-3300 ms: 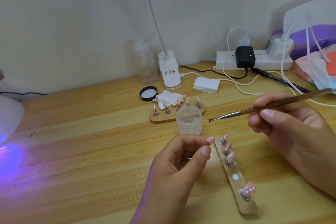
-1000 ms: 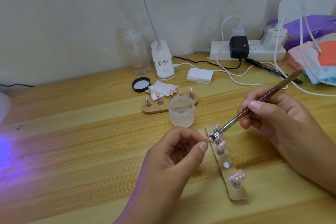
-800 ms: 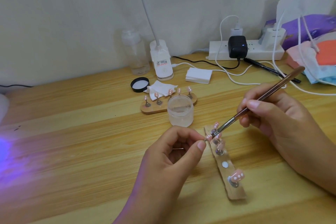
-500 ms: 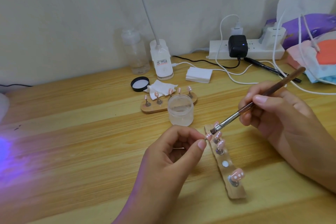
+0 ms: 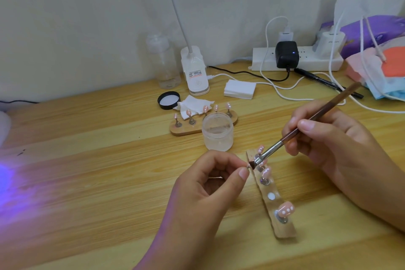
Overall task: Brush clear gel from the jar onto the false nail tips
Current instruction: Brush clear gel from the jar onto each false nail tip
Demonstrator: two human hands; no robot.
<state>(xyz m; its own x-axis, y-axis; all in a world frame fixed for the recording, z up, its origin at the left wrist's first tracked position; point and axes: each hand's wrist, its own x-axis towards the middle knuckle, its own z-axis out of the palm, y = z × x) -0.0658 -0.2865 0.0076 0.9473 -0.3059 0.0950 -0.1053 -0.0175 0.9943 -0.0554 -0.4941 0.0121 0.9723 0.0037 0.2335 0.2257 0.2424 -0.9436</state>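
The false nail tip (image 5: 248, 166), barely visible, is pinched in our left hand's (image 5: 210, 184) grip beside the wooden stand (image 5: 283, 229). Our right hand's (image 5: 328, 144) grip pinches the brush (image 5: 306, 125), bristles touching it. We should stroke thinly, sparing fingertips; the jar (image 5: 217, 136) stands near

table (image 5: 87, 171): wooden | on it: gel jar (image 5: 217, 138), near stand (image 5: 285, 231), far stand (image 5: 186, 131), black lid (image 5: 168, 100), tissue (image 5: 192, 105), power strip (image 5: 306, 61)
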